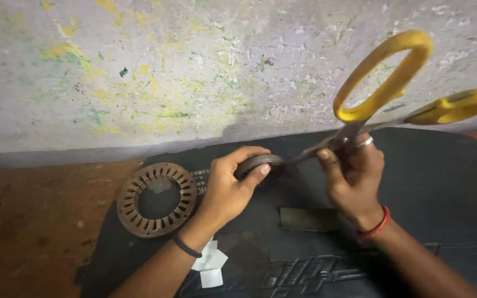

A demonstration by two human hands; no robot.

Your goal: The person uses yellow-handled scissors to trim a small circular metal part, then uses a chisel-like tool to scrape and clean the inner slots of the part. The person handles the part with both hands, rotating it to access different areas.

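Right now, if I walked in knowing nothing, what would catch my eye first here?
Probably the big yellow-handled metal scissors, gripped near the pivot by the right hand with the handles jutting up against the paint-speckled wall. Their closed tip meets a round grey metal ring held by the left hand. Further left, a rusty slotted metal ring lies at the edge of the black mat.
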